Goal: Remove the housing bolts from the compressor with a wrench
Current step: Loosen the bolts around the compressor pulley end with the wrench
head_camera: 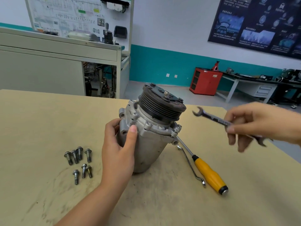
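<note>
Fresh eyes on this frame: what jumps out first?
The compressor stands centre frame, pulley up, gripped by the left hand. The right hand holds a wrench in the air to its right. Seven loose bolts lie on the table to the left.

Silver-grey compressor [151,139] with black ribbed pulley [162,105]; yellow-and-black screwdriver [210,175]; tan table [40,119].

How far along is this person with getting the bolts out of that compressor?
Seven loose bolts already lie on the table. The left hand steadies the compressor while the right hand holds the wrench in the air. At least one flange bolt is still in place.
</note>
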A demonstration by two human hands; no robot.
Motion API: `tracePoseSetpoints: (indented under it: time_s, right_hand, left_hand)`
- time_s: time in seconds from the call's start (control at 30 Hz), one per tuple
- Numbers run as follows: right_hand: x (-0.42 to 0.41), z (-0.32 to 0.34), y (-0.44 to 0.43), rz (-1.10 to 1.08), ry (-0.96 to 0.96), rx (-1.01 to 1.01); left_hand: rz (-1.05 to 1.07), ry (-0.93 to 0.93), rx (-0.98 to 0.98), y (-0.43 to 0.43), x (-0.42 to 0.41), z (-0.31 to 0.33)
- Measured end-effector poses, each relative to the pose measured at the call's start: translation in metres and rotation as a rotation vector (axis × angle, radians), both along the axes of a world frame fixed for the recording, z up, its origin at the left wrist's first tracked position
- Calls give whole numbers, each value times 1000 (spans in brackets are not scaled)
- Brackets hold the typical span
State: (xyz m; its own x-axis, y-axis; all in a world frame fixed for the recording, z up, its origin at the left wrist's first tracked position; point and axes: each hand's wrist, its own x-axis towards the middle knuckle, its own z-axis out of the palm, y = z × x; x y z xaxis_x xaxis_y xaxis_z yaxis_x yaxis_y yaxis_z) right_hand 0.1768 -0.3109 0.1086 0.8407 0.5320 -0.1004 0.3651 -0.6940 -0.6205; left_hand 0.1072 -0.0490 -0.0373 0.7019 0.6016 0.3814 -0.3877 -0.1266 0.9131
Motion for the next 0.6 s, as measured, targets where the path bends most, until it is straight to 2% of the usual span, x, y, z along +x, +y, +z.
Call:
tracePoseSetpoints:
  time_s: [0.07, 0.13, 0.2, 0.37, 0.6]
  right_hand:
    - [-23, -18, -2, 20, -35, -9]
    - [-44, -38, 3, 16, -227, -73]
    - [-65, -53, 13, -51, -325, -91]
    - [-88, -71, 34, -220, -432, 15]
    - [-91, -74, 51, -229, -425, 122]
  left_hand:
    - [-4, -1, 0, -1, 0, 0]
    - [-7, 3, 6, 0, 1, -1]
    - [-3, 4, 15, 1, 1, -2]
    - [-5, 6, 15, 1, 1, -1]
    - [1, 28, 35, 1, -1, 1]
